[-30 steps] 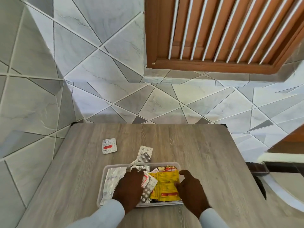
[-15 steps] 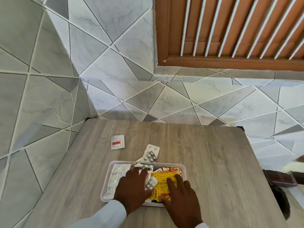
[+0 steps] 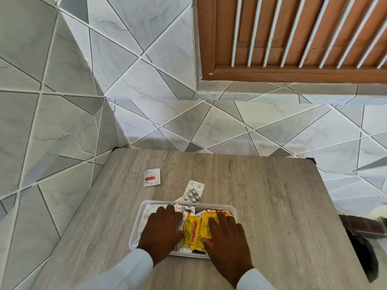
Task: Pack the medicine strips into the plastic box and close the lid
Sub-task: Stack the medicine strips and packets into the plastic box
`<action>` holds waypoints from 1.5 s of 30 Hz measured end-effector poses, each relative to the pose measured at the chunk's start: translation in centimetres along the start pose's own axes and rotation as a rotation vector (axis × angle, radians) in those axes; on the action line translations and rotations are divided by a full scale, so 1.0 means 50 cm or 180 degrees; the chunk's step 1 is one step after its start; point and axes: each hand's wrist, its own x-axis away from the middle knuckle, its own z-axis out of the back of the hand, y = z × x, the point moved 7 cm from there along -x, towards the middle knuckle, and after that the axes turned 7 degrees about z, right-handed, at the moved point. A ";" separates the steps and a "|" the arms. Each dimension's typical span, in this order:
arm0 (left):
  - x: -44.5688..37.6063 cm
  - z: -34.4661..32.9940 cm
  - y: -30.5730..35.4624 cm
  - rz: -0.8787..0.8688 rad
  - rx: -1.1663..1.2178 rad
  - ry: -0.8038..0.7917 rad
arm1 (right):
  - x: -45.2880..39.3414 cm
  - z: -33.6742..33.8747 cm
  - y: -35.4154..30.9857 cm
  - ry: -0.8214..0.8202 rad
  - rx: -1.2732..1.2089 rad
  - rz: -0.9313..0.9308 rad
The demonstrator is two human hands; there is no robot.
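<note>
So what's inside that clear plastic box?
Yellow sachets and silvery medicine strips fill the plastic box. The left hand and right hand press on them, hiding whatever lies underneath.

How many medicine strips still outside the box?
3: a red-labelled strip alone on the table; two silver strips overlapping against the plastic box's far rim. More may hide beneath.

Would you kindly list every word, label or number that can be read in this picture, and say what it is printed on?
No text can be read for certain.
White strip with red band on the table: dark print, too small.
Yellow sachets in the plastic box: red print, blurred.
Silver blister strips behind the box: embossed marks, not legible.
</note>
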 end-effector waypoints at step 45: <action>-0.349 -0.042 -0.360 0.1321 0.2245 -0.0466 | -0.425 -0.145 0.007 -0.1945 -0.0648 -0.1309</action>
